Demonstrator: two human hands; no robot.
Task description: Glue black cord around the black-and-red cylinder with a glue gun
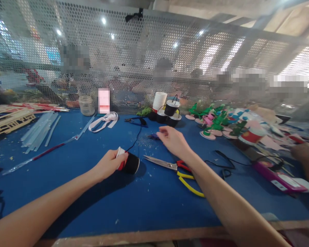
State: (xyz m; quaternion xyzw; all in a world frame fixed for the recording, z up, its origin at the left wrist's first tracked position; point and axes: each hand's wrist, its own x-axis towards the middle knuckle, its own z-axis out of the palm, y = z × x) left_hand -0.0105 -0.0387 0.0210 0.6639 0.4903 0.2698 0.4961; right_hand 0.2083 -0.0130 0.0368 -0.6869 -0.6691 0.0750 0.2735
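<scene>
A: Where's the black spool?
B: Lying on the blue table, centre, left hand closed round its near end; fingers hide part of it.
A: And the right hand?
B: At two o'clock from the spool, loosely spread, holding nothing I can make out. A thin black thread runs up toward twelve.
A: Nearby?
B: Scissors at three o'clock, handles half under the forearm.

Blue worktable before a perforated metal screen under bright ceiling lights.
</scene>
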